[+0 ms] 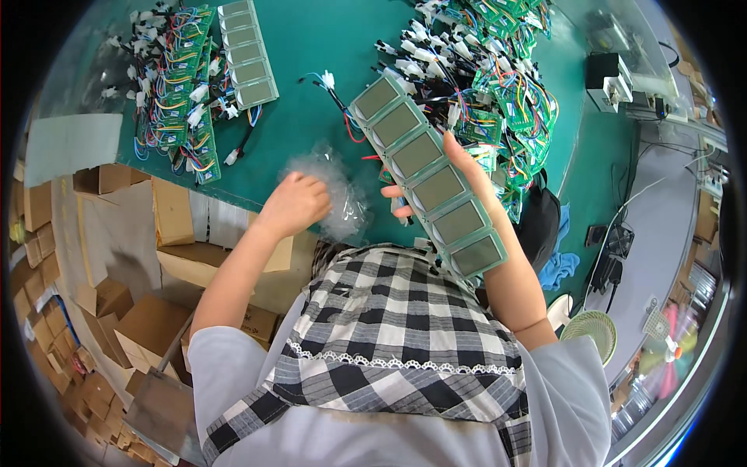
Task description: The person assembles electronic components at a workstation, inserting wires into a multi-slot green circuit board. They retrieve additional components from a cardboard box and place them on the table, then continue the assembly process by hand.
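My right hand [467, 167] grips a long panel of circuit boards with grey LCD screens [438, 191], tilted across the front of my body. The thumb lies along its right edge and fingertips show past its left edge. Wires with a white connector [328, 80] stick out from the panel's upper end. At the table's near edge, my left hand [299, 204] is closed with its fingers curled, against a crumpled heap of clear plastic film [334, 191]. Its fingertips are hidden, so I cannot make out what, if anything, they hold.
A second panel with screens [249, 54] lies at the far left of the green table [292, 101], beside stacked wired circuit boards [183, 86]. A larger heap of wired boards [506, 101] covers the far right. Cardboard boxes [175, 226] stand below the left edge; a blue cloth [560, 261] is at right.
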Demonstrator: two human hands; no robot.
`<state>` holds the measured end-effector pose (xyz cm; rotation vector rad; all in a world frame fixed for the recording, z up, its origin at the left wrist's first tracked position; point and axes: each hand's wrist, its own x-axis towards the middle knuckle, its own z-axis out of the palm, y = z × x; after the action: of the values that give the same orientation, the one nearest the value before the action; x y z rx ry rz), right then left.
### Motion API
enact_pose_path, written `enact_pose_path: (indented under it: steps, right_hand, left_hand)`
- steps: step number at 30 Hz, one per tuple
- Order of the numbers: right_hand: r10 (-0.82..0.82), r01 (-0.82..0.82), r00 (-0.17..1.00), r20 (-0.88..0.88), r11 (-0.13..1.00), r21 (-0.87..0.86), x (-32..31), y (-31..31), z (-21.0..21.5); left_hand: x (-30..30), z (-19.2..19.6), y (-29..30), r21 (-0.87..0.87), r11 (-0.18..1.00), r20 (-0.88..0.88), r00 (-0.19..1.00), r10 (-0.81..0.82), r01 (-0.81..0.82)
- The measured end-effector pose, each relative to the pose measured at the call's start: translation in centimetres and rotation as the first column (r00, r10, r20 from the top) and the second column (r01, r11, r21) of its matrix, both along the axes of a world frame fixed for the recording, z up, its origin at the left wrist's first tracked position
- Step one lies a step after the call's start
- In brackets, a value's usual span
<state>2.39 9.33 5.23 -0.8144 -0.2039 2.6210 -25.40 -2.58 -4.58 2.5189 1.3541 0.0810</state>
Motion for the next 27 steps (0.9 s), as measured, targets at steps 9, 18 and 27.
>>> enact_pose_path:
  steps: [9,18,27]
  right_hand:
    - [0.017,-0.014,0.981,0.193,1.0,-0.014,-2.0,-1.5,1.0]
    - [-0.052,0.037,0.974,0.221,0.997,0.069,-1.6,-1.2,0.6]
    - [-0.318,0.148,0.938,0.136,0.725,0.673,-4.4,-1.1,4.1]
  left_hand:
    - [8.2,10.1,7.1,0.137,0.969,0.497,0.832,-0.246,0.204]
    - [8.3,10.1,7.5,0.167,0.97,0.492,0.837,-0.239,0.179]
    - [10.3,13.1,8.0,0.099,0.963,0.774,0.628,0.084,-0.25]
